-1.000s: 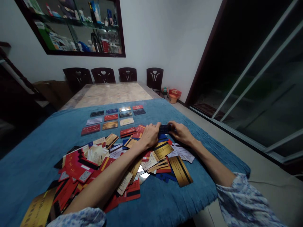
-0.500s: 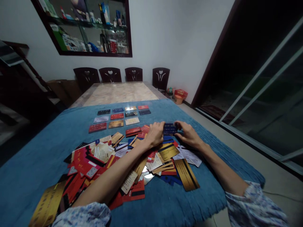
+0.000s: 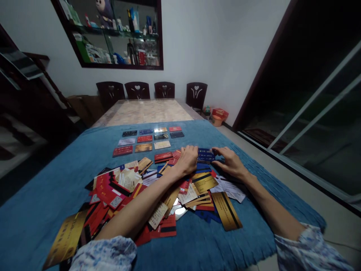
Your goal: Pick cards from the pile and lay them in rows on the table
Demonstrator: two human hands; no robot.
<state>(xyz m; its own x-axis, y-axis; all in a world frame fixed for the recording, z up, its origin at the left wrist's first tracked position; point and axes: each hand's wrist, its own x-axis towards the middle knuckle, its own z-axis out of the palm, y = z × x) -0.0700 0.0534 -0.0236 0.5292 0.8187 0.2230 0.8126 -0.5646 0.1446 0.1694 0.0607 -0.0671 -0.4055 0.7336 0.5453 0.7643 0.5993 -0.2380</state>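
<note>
A dark blue card [image 3: 206, 154] with pale lettering stands between my two hands, just above the far right of a loose card pile. My left hand [image 3: 188, 160] is closed on its left edge, back of the hand toward me. At its right edge, my right hand [image 3: 230, 162] grips with curled fingers and thumb. Beneath them lie gold [image 3: 204, 182], red, white and blue cards in an overlapping heap. Beyond the heap, several cards lie face up in rows, among them a red card [image 3: 122, 151] and a brown-gold card [image 3: 143, 148].
A blue cloth [image 3: 98, 150] covers the near part of the long table, whose marble-like top [image 3: 152, 111] shows farther back. Dark chairs [image 3: 137, 90] stand at the far end. A gold card [image 3: 66, 237] lies at the near left of the pile.
The whole view has shifted a little, so everything appears farther right. Both hands stay at the blue card's edges, and the rows look unchanged.
</note>
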